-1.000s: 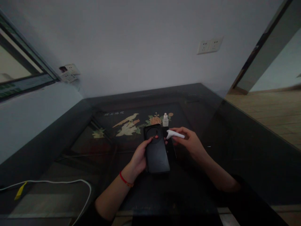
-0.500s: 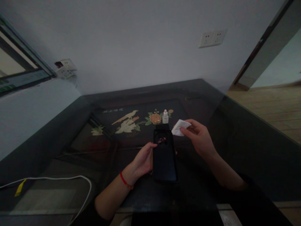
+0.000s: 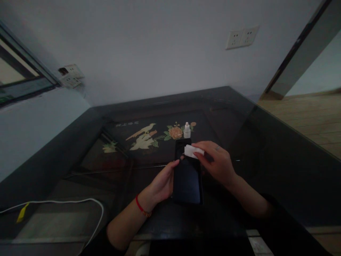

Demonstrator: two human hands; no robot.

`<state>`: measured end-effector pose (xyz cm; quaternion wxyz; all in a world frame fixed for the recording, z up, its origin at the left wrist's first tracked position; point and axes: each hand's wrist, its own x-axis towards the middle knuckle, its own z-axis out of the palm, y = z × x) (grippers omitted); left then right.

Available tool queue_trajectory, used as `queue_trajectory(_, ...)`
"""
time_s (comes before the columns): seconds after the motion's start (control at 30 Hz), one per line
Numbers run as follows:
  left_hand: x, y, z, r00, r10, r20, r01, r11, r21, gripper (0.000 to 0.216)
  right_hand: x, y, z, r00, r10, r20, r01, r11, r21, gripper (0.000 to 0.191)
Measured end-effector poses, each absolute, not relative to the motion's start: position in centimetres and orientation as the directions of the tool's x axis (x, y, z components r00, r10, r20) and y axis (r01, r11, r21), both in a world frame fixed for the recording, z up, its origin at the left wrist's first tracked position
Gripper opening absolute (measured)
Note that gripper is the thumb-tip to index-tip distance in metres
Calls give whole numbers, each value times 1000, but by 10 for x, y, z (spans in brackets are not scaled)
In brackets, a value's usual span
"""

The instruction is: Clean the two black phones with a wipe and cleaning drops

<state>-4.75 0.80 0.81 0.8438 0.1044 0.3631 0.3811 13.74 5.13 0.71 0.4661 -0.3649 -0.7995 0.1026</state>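
A black smartphone (image 3: 187,183) is held back side up above the dark table, with my left hand (image 3: 163,181) gripping it from the left and the thumb on its edge. Between the thumb and fingers of my right hand (image 3: 217,160) is a folded white tissue (image 3: 192,151). That tissue lies over the round camera area near the phone's far end and hides most of it; whether it presses on the lens I cannot tell. Just beyond the phone stands a small white dropper bottle (image 3: 187,131), upright.
The dark glossy table (image 3: 234,124) has an inlaid bird and flower picture (image 3: 145,137). A white cable (image 3: 66,201) with a yellow tag (image 3: 22,213) runs along the near left. Wall sockets (image 3: 242,37) are at the back right, and a window (image 3: 18,71) is at left.
My right hand has moved left with the tissue, from beside the phone to over its camera area. My left hand keeps its grip on the phone.
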Motion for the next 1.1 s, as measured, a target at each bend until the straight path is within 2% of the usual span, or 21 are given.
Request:
queue_trajectory(0.3,-44,9,14,335,719,-609,-575,668,473,33,139,56,2,-487,608,627,497,783,-374,18)
queue_trajectory(0.53,-39,6,19,247,754,-609,-527,632,568,37,145,58,4,-561,633,534,547,767,-334,25)
queue_trajectory(0.67,-40,4,19,310,749,-586,-505,652,565,39,146,57,9,-472,634,612,505,764,-402,30)
queue_trajectory(0.77,-43,3,15,391,745,-540,-488,666,564,40,143,55,9,-401,620,674,511,762,-397,36)
queue_trajectory(0.93,-43,2,7,395,761,-515,-469,649,599,41,134,52,5,-401,528,749,532,799,-279,41)
queue_trajectory(1.1,-37,3,7,368,812,-453,-512,584,630,44,129,49,6,-484,392,782,479,867,-138,34)
